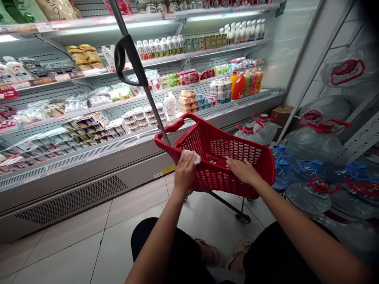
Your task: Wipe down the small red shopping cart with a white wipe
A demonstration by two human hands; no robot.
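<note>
A red plastic basket cart (227, 179) on small wheels stands in front of me, with a grey pole (155, 110) rising from its left end to a black loop handle (130, 59). My left hand (185, 171) presses a crumpled white cloth or tissue (192, 156) against the basket's near rim, close to the pole. At the near rim, further right, my right hand (242, 170) rests with its fingers stretched over the basket's inside; nothing shows in it. A small dark item or slot at the basket's bottom is too small to name.
A refrigerated display (133, 148) with bottles, cups and packs runs behind the cart. Large water bottles with red handles (322, 134) and blue-capped ones (282, 165) stand at the right. My knees and feet show below, on the tiled floor (121, 232).
</note>
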